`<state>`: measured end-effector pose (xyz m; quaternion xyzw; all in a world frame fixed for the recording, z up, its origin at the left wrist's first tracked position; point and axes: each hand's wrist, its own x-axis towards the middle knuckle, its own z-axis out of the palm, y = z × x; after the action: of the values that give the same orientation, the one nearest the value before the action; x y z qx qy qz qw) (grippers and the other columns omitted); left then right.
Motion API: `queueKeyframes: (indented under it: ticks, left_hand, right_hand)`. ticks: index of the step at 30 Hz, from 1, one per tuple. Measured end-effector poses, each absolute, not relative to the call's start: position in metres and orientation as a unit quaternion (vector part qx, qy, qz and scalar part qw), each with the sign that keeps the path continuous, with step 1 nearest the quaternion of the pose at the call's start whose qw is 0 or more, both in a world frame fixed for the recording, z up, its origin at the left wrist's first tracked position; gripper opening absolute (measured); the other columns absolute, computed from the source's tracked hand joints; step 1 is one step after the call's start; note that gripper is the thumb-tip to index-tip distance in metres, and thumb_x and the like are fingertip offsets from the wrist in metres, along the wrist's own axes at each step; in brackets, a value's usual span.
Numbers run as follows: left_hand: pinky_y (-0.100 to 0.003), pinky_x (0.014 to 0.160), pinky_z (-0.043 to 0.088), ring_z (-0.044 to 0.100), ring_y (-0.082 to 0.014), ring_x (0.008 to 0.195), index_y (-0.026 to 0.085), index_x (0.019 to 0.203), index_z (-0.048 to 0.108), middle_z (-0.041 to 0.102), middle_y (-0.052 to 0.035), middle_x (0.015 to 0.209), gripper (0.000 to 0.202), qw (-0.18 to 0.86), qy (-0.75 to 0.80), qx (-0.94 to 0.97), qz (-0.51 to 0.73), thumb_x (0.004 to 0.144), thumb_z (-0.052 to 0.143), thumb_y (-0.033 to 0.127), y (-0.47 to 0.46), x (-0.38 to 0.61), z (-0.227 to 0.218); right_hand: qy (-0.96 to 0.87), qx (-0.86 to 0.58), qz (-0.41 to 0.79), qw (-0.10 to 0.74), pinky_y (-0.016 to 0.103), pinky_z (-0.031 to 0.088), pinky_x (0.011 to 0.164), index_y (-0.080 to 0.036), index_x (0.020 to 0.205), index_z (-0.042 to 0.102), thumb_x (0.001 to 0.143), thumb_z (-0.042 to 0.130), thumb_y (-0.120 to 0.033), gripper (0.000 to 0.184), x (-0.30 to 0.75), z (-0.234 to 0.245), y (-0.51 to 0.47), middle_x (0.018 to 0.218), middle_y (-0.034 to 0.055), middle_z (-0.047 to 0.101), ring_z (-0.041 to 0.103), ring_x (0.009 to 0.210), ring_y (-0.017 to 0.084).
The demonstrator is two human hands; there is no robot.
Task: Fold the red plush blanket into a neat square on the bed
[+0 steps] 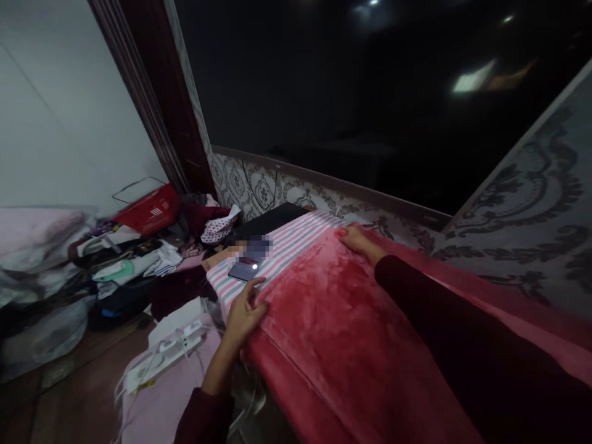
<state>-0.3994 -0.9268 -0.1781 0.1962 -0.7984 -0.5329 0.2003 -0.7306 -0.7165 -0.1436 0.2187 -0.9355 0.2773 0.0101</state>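
Left hand [245, 314] open and spread on a red fleece blanket [333, 333], right hand [361, 242] flat at its far edge, nothing pinched, striped sheet [282, 259] and phone [243, 270] just beyond

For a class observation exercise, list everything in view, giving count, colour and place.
fleece blanket: one, red, across the foreground
striped sheet: one, pink, grey and white, beyond the blanket
smartphone: one, dark, on the sheet
flat object: one, black, behind the sheet
plastic basket: one, red, atop heaped clothes, left
power strip: one, white, on pink cloth, lower left
window: one, dark, far side
left hand: one, on the blanket's edge
right hand: one, on the blanket's far edge
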Motion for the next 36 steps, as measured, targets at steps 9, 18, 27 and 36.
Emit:
queueKeyframes:
  ticks: [9,18,27,36]
  left_hand:
    - [-0.035,0.081,0.054,0.066,-0.0213,0.087,0.019,0.126,0.065,0.068,-0.0046,0.098,0.052,0.328,-0.83,0.123,-0.434,0.076,0.058,0.032,-0.905,-0.387,-0.151]
    - [-0.035,0.081,0.057,0.065,-0.0221,0.096,0.021,0.15,0.045,0.067,-0.0096,0.11,0.064,0.394,-0.839,-0.299,-0.228,0.088,0.047,0.003,-0.706,-0.342,-0.075]
    - [-0.039,0.085,0.053,0.06,-0.0233,0.093,0.016,0.148,0.048,0.064,-0.0067,0.105,0.058,0.218,-0.899,-0.366,-0.104,0.091,0.054,0.005,-0.593,-0.326,-0.156]
    - [-0.039,0.08,0.046,0.051,-0.0238,0.089,0.019,0.089,0.061,0.059,-0.0064,0.095,0.015,0.189,-0.93,-0.292,-0.122,0.081,0.062,0.006,-0.592,-0.318,-0.148]
  right_hand:
    - [-0.914,0.187,0.341,0.116,0.025,0.046,0.072,-0.019,0.078,0.073,0.075,0.063,-0.009,0.014,-0.698,-0.091,-0.677,0.083,0.0055,0.072,0.064,0.083,0.021]
    - [-0.765,0.02,0.628,0.141,0.028,0.05,0.066,-0.017,0.078,0.068,0.078,0.07,-0.022,0.005,-0.652,-0.049,-0.505,0.066,0.0001,0.062,0.058,0.065,0.016]
    - [-0.685,-0.114,0.719,0.025,0.033,0.06,0.063,-0.021,0.091,0.07,0.09,0.064,-0.041,0.02,-0.557,-0.112,-0.383,0.066,0.0051,0.068,0.067,0.066,0.022]
    - [-0.697,-0.12,0.699,0.11,0.026,0.057,0.065,-0.02,0.094,0.071,0.073,0.074,-0.019,0.021,-0.549,-0.13,-0.388,0.076,0.0007,0.072,0.066,0.065,0.016]
